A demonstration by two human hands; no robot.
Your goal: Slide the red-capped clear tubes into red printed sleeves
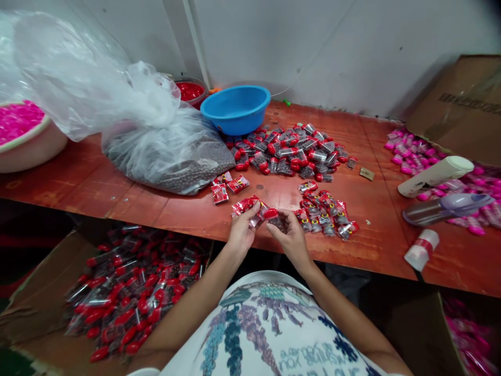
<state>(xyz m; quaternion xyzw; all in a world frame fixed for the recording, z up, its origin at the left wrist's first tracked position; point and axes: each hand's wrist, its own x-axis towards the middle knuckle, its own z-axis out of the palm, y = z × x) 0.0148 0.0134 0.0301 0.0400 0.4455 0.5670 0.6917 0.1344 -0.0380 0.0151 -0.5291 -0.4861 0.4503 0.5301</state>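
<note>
Over the table's front edge, my left hand [241, 231] pinches a small clear plastic packet [255, 221] with red print. My right hand [293, 237] grips a little clear bottle [275, 218] with a red cap and dark pellets inside. The bottle's capped end touches or nearly touches the packet; which one I cannot tell. Just behind my left hand lie red printed packets [243, 204]. To the right of my right hand, a small pile of bagged bottles [324, 213] rests on the table. A larger heap of red-capped bottles [297, 151] sits further back.
A blue basin [237, 109] stands behind the heap. Left of it slumps a big clear bag of dark pellets [168, 156]. Below the table at left, a carton [43, 297] holds many red-capped bottles. A thermos [442, 209], a white tumbler [434, 176] and pink-capped bottles [415, 149] are at right.
</note>
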